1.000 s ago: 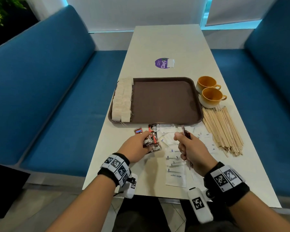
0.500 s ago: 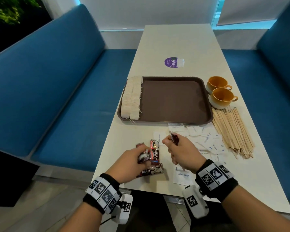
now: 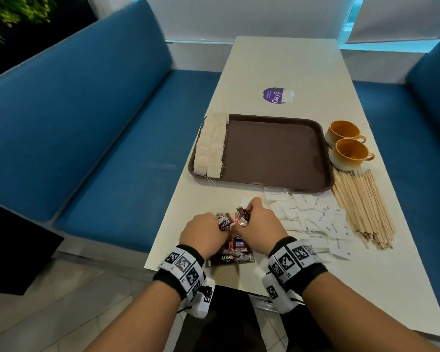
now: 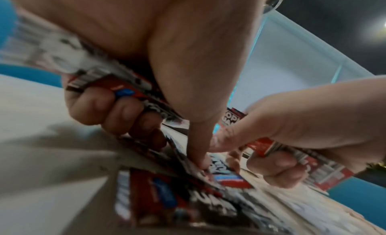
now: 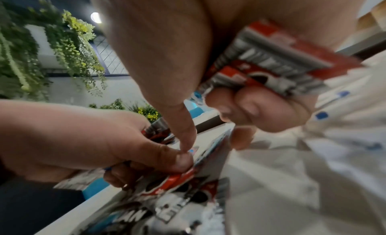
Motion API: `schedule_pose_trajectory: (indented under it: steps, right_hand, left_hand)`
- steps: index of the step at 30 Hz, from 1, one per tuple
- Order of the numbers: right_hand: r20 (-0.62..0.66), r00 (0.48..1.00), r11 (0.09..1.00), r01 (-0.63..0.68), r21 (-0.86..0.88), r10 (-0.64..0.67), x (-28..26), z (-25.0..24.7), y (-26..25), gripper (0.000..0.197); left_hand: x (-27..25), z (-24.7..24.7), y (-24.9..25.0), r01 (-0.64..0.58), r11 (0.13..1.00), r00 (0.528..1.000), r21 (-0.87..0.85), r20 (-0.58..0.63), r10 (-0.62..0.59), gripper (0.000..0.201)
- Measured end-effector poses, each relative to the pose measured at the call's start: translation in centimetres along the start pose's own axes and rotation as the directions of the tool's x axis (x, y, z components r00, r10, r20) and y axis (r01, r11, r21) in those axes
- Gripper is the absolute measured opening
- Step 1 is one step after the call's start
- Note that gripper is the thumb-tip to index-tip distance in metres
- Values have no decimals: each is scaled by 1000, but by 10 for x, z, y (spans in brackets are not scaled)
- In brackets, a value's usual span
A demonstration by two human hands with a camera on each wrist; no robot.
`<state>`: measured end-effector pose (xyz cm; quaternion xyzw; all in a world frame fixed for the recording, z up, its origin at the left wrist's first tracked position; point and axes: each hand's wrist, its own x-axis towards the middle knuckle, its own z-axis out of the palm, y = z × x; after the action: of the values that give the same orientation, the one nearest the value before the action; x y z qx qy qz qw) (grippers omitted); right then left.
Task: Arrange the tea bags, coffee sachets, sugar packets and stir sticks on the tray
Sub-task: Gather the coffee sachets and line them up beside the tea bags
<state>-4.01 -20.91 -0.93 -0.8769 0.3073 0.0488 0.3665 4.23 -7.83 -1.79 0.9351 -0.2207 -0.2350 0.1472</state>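
A brown tray lies mid-table with pale tea bags lined along its left side. Near the table's front edge both hands meet over a small pile of red-and-black coffee sachets. My left hand grips coffee sachets in its curled fingers, its thumb pressing a sachet on the table. My right hand holds more coffee sachets, its thumb reaching down beside the left thumb. White sugar packets lie scattered right of the hands. Wooden stir sticks lie further right.
Two orange cups stand right of the tray. A purple round sticker lies on the table beyond the tray. Blue bench seats flank the table on both sides. The sachet pile sits close to the table's front edge.
Both hands have drawn back toward the front edge and come together over the sachet pile. The right hand moved left from over the sugar packets, sachets still held.
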Motion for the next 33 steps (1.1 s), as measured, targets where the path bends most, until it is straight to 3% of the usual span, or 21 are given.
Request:
schedule_pose_trajectory:
  steps: [6, 12, 18, 20, 23, 25, 29, 33]
  right_hand:
    - [-45, 999, 1000, 2, -32, -3, 4, 5, 4, 44]
    - [-66, 997, 999, -32, 29, 34, 5, 5, 2, 47]
    - [-69, 993, 995, -97, 25, 98, 10, 3, 0, 18]
    - [-70, 992, 992, -97, 77, 102, 10, 1, -2, 13]
    - [-70, 992, 980, -88, 179, 102, 9, -9, -3, 8]
    - [-74, 993, 960, -72, 271, 96, 7, -19, -1, 9]
    - [-2, 995, 861, -86, 501, 100, 2, -35, 7, 39]
    - [83, 994, 757, -111, 644, 75, -9, -47, 10, 32]
  left_hand:
    - [5, -4, -5, -19, 996, 1000, -89, -14, 18, 28]
    - [-2, -26, -7, -111, 944, 991, -311, -101, 83, 21]
    - [-13, -45, -20, -132, 835, 991, -535, -68, 113, 10]
    - [-14, -45, -26, -156, 848, 987, -507, -40, 157, 5]
    - [-15, -40, -31, -197, 868, 973, -456, 16, 229, 21]
    - [-16, -37, -29, -259, 892, 954, -371, 44, 296, 20]
    - [-11, -29, -20, -393, 908, 911, -147, 73, 406, 24]
    - [-7, -18, -17, -430, 902, 895, 49, 152, 418, 37]
